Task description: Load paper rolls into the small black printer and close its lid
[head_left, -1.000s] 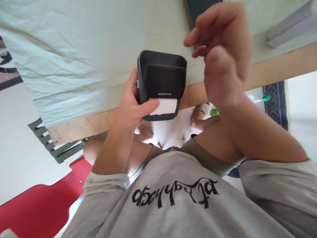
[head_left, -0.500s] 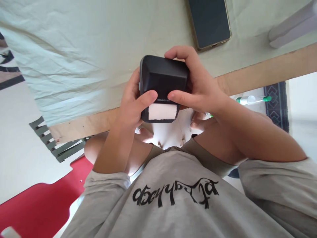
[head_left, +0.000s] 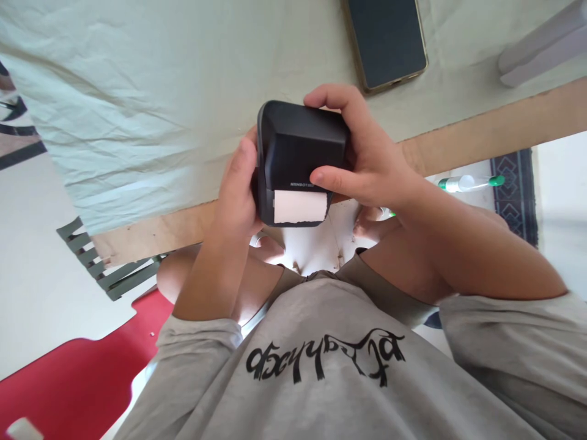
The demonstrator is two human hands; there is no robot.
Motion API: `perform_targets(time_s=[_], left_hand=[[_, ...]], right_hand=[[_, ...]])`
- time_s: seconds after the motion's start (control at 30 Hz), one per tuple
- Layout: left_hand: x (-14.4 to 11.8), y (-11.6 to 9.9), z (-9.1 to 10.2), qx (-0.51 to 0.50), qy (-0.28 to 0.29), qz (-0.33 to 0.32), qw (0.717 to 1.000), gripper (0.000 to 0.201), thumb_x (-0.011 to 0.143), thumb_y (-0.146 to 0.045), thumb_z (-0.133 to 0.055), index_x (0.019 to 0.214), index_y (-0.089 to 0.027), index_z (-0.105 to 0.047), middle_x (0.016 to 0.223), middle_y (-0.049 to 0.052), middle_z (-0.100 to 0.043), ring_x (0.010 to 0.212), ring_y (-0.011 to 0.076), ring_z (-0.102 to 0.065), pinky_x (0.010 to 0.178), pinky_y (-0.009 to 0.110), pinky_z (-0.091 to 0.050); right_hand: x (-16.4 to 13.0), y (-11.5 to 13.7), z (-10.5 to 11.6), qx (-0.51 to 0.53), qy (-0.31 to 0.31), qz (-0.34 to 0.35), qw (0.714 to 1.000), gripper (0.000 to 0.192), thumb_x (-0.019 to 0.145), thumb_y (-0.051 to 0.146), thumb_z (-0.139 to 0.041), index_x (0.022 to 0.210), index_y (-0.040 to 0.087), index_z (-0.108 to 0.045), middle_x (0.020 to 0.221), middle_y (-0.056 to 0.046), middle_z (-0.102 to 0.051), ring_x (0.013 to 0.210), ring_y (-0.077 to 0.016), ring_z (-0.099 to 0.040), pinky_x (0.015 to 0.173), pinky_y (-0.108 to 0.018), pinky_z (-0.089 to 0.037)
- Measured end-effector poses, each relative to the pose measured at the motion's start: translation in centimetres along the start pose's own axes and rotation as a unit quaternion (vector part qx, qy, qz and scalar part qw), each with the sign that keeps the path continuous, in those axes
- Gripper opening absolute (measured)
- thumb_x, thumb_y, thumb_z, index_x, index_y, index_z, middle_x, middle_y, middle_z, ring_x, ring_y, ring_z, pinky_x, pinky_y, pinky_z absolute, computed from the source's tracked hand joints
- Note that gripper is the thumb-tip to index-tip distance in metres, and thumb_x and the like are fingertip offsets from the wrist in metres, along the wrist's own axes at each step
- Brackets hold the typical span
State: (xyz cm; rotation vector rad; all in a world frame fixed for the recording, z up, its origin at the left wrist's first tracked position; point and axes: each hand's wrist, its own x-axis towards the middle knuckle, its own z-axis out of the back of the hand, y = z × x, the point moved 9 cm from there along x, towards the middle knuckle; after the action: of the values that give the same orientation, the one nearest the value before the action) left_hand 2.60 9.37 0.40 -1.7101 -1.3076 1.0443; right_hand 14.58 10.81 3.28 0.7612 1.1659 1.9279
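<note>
- The small black label printer (head_left: 300,156) is held up over the table's near edge, just above the lap; its slot faces the wearer, with a strip of white label paper (head_left: 300,206) poking out, seemingly so the paper can be watched
- The left hand (head_left: 236,192) is closed around the printer's left side, thumb lying up along the casing
- The right hand (head_left: 367,162) clasps the right side; fingers curl over the top, thumb presses the front just above the slot
- A dark phone (head_left: 387,40) lies apart on the pale cloth (head_left: 137,91) covering the table (head_left: 504,131)
</note>
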Motion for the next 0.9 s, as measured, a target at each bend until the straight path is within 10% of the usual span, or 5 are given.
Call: perform_targets(time_s=[0.43,0.9], left_hand=[[-0.5,0.1,1.8,0.006,-0.069,-0.038,0.997,0.042,0.087,-0.055,-0.044,0.069,-0.021,-0.061,0.066,0.001,-0.061,0.079,0.0181,-0.064,0.075,0.031,-0.051],[0.2,-0.2,0.6,0.033,-0.046,0.005,0.998,0.029,0.084,-0.050,-0.052,0.088,-0.025,-0.065,0.084,0.002,-0.065,0.095,0.0250,-0.061,0.085,0.036,-0.049]], right_hand=[[-0.5,0.4,0.0,-0.023,-0.023,0.032,0.999,0.057,0.082,0.054,-0.046,0.130,0.027,-0.028,0.128,-0.005,-0.045,0.106,-0.0190,-0.054,0.085,-0.033,-0.051],[-0.5,3.4,0.4,-0.175,-0.035,0.098,0.979,0.065,0.078,0.049,-0.058,0.132,0.026,-0.032,0.131,-0.008,-0.043,0.123,-0.0227,-0.042,0.104,-0.039,-0.041]])
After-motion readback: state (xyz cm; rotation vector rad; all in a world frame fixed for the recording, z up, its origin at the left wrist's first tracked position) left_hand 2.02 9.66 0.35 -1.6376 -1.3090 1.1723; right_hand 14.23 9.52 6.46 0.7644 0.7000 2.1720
